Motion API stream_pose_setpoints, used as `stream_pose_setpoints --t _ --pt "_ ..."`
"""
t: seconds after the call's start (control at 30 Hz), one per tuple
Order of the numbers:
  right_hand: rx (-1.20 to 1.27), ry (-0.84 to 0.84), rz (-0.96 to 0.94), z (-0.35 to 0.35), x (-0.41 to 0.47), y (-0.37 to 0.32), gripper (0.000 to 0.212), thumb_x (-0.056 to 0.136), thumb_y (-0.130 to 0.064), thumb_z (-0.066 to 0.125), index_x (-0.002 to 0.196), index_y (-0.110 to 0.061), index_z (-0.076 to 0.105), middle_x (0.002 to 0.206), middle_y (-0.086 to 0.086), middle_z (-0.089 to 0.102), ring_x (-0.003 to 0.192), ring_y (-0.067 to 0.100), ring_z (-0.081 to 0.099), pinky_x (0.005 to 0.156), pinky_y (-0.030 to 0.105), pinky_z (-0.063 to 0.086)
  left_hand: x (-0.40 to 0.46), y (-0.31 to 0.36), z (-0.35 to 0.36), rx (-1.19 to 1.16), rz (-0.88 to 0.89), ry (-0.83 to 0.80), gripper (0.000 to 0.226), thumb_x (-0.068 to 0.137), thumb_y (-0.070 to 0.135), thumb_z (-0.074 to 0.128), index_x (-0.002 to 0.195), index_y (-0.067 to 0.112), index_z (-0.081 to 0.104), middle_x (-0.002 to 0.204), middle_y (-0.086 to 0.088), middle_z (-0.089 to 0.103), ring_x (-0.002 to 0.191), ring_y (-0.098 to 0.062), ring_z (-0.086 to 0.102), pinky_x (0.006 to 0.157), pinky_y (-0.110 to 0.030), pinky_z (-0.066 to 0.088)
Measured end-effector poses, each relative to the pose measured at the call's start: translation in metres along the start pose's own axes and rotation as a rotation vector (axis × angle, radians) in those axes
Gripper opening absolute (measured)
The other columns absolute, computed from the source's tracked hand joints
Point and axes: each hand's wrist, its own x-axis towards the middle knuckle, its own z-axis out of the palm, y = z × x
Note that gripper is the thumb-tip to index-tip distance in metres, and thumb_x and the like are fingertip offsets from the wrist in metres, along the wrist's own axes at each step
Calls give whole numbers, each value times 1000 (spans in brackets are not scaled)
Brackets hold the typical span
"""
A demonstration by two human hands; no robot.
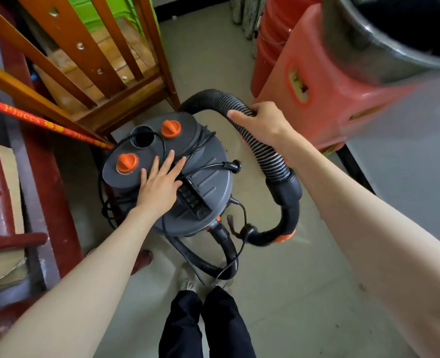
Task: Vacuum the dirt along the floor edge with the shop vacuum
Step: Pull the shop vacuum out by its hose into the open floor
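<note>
Head view, looking down: nearest are the person's legs in dark trousers (pixel 206 324) and pale shoes on the grey concrete floor (pixel 304 293). Just ahead stands the shop vacuum (pixel 203 187), a grey round-topped canister with two orange knobs (pixel 171 128) and an open round port on its lid, a black power cord (pixel 208 166) draped loosely across it. The left hand (pixel 160 182) lies flat on the lid with fingers straight and spread, grasping nothing. The right hand (pixel 261 122) is curled around the ribbed black hose (pixel 262 148), which arcs from behind the canister over to its right side and down to a black cuff with an orange end. Left of the vacuum is a wooden slatted frame (pixel 89 55) and a red printed pole (pixel 46 122). Right, beyond the hose, stand stacked red plastic stools (pixel 324 81).
</note>
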Motion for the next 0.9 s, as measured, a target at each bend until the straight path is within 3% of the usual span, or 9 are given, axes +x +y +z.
stream_pose_setpoints --t 0.07,0.2,0.4,0.53,0.63,0.77,0.9 --pt "-143 -27 -65 -3 -1 -10 44 90 -49 60 95 -5 63 82 6 61 65 16 56 52 26 41 -1 1 -1 -2 2 -4 62 101 23 39 152 30 5 160 4 -7 147 -30 -3 114 -59 9" --pt "-308 -33 -147 -13 3 -27 41 91 -47 60 106 -9 61 89 6 58 79 21 54 65 28 38 -2 0 -5 -28 7 -9 68 100 21 44 152 30 1 160 3 -5 147 -30 -1 114 -58 12" --pt "-407 -55 -220 -4 14 -49 43 95 -38 57 128 -13 53 109 7 60 104 27 57 83 34 46 -6 0 -10 -172 34 66 95 93 19 57 145 23 -23 159 -4 -12 147 -27 2 117 -50 17" --pt "-412 -86 -290 16 27 -67 44 96 -34 57 131 -10 50 119 13 62 110 31 57 87 36 45 -3 -11 -10 -169 -33 60 95 92 39 57 150 9 -12 158 -6 -15 147 -22 -3 118 -43 8" --pt "-401 -160 -366 40 31 -78 45 94 -32 61 130 -7 51 117 15 63 109 32 57 87 37 44 -4 -15 -11 -269 -54 29 97 91 42 58 150 7 -11 158 -7 -17 147 -21 -5 118 -38 6" --pt "-487 -278 -419 71 29 -78 51 92 -32 62 136 -10 47 122 14 59 112 32 56 91 43 44 -2 -23 -10 -189 -33 8 99 89 52 54 150 7 -9 158 -7 -16 147 -19 -5 119 -41 5" --pt "-526 -250 -407 74 27 -76 56 93 -35 60 142 -15 42 128 11 56 118 31 53 93 42 45 -2 -30 -12 -185 -5 -28 101 87 55 54 150 9 -10 158 -6 -17 147 -19 -7 119 -47 2"
